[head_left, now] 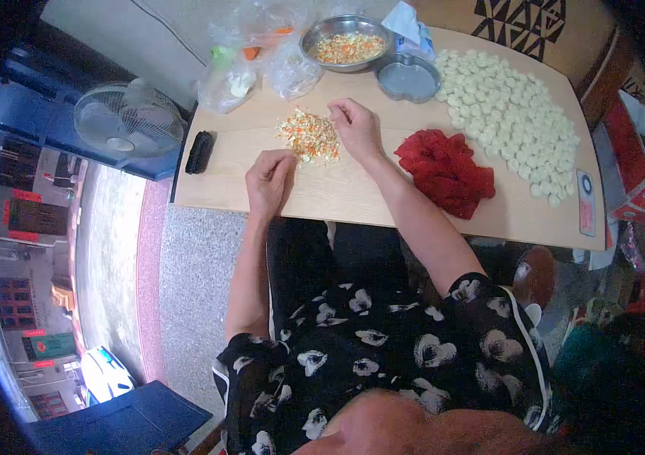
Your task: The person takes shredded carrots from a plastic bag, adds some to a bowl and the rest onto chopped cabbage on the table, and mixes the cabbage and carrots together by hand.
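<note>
On the wooden table, a loose pile of chopped vegetables (pixel 307 135), white and orange bits, lies between my hands. At its near left edge, my left hand (pixel 268 182) has its fingers curled together. My right hand (pixel 356 130) sits along the pile's right side, fingers bent in and thumb close to them. Whether either hand pinches any bits is too small to make out. A crumpled red cloth (pixel 447 171) rests to the right of my right forearm.
Behind the pile stand plastic bags (pixel 292 72), a metal bowl (pixel 337 27) of chopped mix and a grey lobed tray (pixel 407 78). Many small pale dough pieces (pixel 512 114) cover the table's right side. A black brush-like object (pixel 199 152) lies left, near a fan (pixel 129 117).
</note>
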Available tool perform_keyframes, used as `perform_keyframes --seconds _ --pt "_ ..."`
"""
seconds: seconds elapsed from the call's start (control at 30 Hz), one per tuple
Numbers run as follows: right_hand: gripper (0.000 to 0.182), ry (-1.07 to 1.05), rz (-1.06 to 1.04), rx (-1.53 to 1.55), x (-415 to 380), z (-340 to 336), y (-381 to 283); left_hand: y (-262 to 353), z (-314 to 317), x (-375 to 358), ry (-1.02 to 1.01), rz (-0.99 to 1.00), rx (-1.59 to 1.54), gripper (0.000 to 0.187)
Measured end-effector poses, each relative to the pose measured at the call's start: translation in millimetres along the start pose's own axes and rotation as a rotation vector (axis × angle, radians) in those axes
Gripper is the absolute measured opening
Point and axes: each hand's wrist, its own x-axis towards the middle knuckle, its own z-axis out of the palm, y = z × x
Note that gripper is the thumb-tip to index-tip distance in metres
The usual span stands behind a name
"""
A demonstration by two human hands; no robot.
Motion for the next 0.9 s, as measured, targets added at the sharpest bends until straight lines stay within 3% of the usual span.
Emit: perform_keyframes --seconds 0.17,0.27,0.37,0.57,0.67,0.73,0.9 --pt "0.017 -0.017 0.036 0.030 -2.1 1.9 0.4 23.4 4.2 -0.6 -0.146 0.006 0.175 0.015" --pt "0.017 -0.016 0.051 0.032 0.4 1.5 2.8 26.4 4.4 3.9 -0.151 -0.093 0.214 0.016" --pt "0.017 -0.029 0.053 0.028 -1.5 1.1 3.5 22.7 1.3 7.0 -0.210 0.034 0.234 0.020" --pt "0.017 -0.042 0.034 -0.019 -2.0 -3.2 -4.6 34.9 -1.5 16.2 -0.292 -0.043 0.296 0.016" --pt "0.017 -0.050 0.046 -0.015 -1.2 -2.3 -1.6 33.4 -5.2 18.4 -0.332 0.089 0.369 0.013" --pt "0.016 -0.042 0.073 0.013 -2.7 -1.3 -2.0 34.3 -4.9 17.1 -0.346 0.062 0.393 0.013" --pt "0.017 -0.012 -0.085 -0.156 -6.2 -1.7 -9.6 34.0 -2.9 25.0 -0.415 0.069 0.338 0.009"
